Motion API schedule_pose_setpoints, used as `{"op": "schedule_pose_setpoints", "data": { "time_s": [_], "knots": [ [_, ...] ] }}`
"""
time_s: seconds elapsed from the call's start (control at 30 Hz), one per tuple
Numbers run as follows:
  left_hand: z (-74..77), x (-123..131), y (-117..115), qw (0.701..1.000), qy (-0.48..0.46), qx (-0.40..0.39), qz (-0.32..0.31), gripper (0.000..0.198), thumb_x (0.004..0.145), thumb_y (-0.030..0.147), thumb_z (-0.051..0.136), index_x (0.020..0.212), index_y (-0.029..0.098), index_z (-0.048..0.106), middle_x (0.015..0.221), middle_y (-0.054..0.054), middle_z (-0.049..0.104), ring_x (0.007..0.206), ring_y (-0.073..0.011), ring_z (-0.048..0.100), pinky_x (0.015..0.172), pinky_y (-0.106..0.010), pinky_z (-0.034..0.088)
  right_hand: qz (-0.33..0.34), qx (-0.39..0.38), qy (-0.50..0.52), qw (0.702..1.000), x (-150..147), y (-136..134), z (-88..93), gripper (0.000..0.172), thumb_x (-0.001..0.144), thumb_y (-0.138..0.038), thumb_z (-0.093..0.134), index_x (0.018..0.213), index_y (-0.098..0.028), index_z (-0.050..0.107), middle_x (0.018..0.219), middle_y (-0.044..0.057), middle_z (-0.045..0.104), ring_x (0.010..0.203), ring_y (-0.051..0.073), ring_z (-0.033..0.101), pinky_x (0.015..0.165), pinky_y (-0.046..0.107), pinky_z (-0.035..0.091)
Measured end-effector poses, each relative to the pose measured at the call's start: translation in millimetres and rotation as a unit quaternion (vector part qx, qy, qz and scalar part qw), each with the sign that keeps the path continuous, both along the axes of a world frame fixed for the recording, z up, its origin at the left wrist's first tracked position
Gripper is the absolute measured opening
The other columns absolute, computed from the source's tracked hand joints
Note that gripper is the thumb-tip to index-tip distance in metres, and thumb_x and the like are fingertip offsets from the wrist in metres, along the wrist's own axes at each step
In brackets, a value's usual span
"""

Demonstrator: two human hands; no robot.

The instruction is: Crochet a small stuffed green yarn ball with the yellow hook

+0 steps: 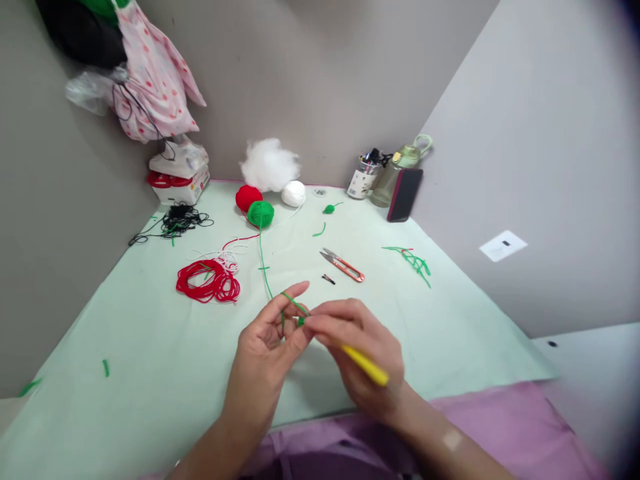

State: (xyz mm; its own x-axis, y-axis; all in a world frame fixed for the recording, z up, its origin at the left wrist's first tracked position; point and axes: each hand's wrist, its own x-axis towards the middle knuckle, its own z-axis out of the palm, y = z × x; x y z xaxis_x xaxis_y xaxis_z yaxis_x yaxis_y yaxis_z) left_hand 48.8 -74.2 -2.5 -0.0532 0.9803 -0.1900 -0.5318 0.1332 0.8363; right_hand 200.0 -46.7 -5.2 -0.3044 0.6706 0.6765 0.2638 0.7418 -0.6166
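Note:
My right hand (367,350) is closed around a crochet hook with a yellow handle (367,365), held like a pen. The tip of the hook is by a small green crochet piece (301,321), pinched at the thumb of my left hand (263,357). A strand of green yarn (265,267) runs from the green yarn ball (261,214) to my left hand and over its raised index finger. The fingertips of both hands meet at the piece and partly hide it.
Orange-handled thread snips (343,265) and a small dark clip (329,279) lie just beyond my hands. Left are a red yarn coil (207,281) and black yarn (180,220). Behind stand red (249,198) and white (293,193) balls, white stuffing (270,165), and a phone (405,195).

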Motion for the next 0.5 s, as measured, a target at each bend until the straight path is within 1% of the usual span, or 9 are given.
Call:
{"op": "schedule_pose_setpoints", "data": {
  "time_s": [0.07, 0.1, 0.13, 0.17, 0.2, 0.27, 0.37, 0.43, 0.5],
  "knots": [
    [0.2, -1.6, 2.5, 0.997, -0.057, -0.031, -0.031, 0.047, 0.077, 0.033, 0.089, 0.122, 0.027, 0.078, 0.086, 0.002, 0.064, 0.069, -0.0072, 0.053, 0.075, -0.019, 0.049, -0.014, 0.082, -0.055, 0.995, 2.0, -1.8, -2.4, 0.032, 0.096, -0.012, 0.066, 0.123, -0.028, 0.076, 0.110, 0.009, 0.077, 0.093, 0.023, 0.074, 0.075, 0.034, 0.063],
    [0.8, -3.3, 4.0, 0.993, -0.088, -0.050, -0.053, 0.046, 0.077, 0.033, 0.089, 0.121, 0.025, 0.080, 0.082, 0.003, 0.062, 0.061, -0.0045, 0.046, 0.072, -0.018, 0.048, -0.015, 0.095, -0.053, 0.994, 3.1, -1.7, -2.4, 0.034, 0.096, -0.012, 0.066, 0.124, -0.029, 0.076, 0.110, 0.009, 0.077, 0.092, 0.023, 0.074, 0.074, 0.035, 0.063],
    [1.5, -5.2, 5.5, 0.989, -0.115, -0.066, -0.072, 0.044, 0.077, 0.032, 0.089, 0.118, 0.022, 0.081, 0.077, 0.004, 0.060, 0.055, -0.0026, 0.037, 0.071, -0.018, 0.048, -0.014, 0.081, -0.031, 0.996, 4.0, -1.0, -1.5, 0.034, 0.097, -0.011, 0.064, 0.123, -0.030, 0.076, 0.107, 0.009, 0.077, 0.091, 0.023, 0.073, 0.073, 0.035, 0.063],
    [2.2, -7.1, 6.6, 0.984, -0.135, -0.075, -0.083, 0.041, 0.077, 0.030, 0.088, 0.116, 0.020, 0.082, 0.074, 0.004, 0.058, 0.052, -0.0014, 0.031, 0.071, -0.018, 0.048, -0.013, 0.044, 0.006, 0.999, 4.8, 0.1, 0.1, 0.032, 0.098, -0.012, 0.063, 0.121, -0.029, 0.076, 0.103, 0.008, 0.077, 0.089, 0.022, 0.073, 0.072, 0.035, 0.062],
    [3.0, -8.6, 7.3, 0.983, -0.146, -0.076, -0.084, 0.038, 0.077, 0.029, 0.087, 0.114, 0.019, 0.083, 0.074, 0.004, 0.059, 0.051, -0.0009, 0.028, 0.071, -0.018, 0.048, -0.007, -0.005, 0.051, 0.999, 5.2, 1.5, 2.3, 0.028, 0.100, -0.014, 0.061, 0.117, -0.029, 0.077, 0.098, 0.007, 0.077, 0.086, 0.022, 0.072, 0.070, 0.035, 0.061],
    [4.1, -10.0, 7.1, 0.986, -0.135, -0.063, -0.071, 0.035, 0.078, 0.026, 0.087, 0.112, 0.020, 0.083, 0.080, 0.002, 0.063, 0.055, -0.0019, 0.037, 0.072, -0.018, 0.048, 0.024, -0.098, 0.135, 0.986, 5.0, 4.7, 6.5, 0.021, 0.103, -0.020, 0.059, 0.109, -0.026, 0.079, 0.090, 0.006, 0.076, 0.079, 0.020, 0.069, 0.067, 0.035, 0.058],
    [4.7, -8.0, 3.5, 0.995, -0.067, -0.029, -0.066, 0.035, 0.079, 0.027, 0.086, 0.113, 0.026, 0.082, 0.090, -0.001, 0.070, 0.080, -0.0114, 0.058, 0.080, -0.021, 0.047, 0.084, -0.177, 0.180, 0.964, 2.7, 8.3, 8.6, 0.018, 0.102, -0.029, 0.064, 0.101, -0.025, 0.081, 0.090, 0.006, 0.076, 0.079, 0.019, 0.067, 0.068, 0.033, 0.056],
    [4.7, -6.9, 0.7, 0.997, -0.020, -0.007, -0.074, 0.034, 0.082, 0.030, 0.084, 0.116, 0.029, 0.081, 0.094, -0.003, 0.072, 0.095, -0.0177, 0.061, 0.089, -0.027, 0.047, 0.094, -0.207, 0.180, 0.957, 1.8, 9.9, 6.9, 0.016, 0.100, -0.031, 0.066, 0.100, -0.025, 0.081, 0.092, 0.007, 0.077, 0.083, 0.019, 0.067, 0.070, 0.033, 0.055],
    [4.6, -7.9, -1.1, 0.996, 0.015, 0.004, -0.082, 0.033, 0.085, 0.034, 0.080, 0.118, 0.029, 0.080, 0.097, -0.003, 0.072, 0.097, -0.0197, 0.060, 0.091, -0.029, 0.046, 0.086, -0.236, 0.191, 0.949, 2.3, 11.6, 4.6, 0.017, 0.100, -0.034, 0.067, 0.099, -0.024, 0.081, 0.091, 0.006, 0.076, 0.079, 0.018, 0.066, 0.069, 0.032, 0.055]
  ]
}}
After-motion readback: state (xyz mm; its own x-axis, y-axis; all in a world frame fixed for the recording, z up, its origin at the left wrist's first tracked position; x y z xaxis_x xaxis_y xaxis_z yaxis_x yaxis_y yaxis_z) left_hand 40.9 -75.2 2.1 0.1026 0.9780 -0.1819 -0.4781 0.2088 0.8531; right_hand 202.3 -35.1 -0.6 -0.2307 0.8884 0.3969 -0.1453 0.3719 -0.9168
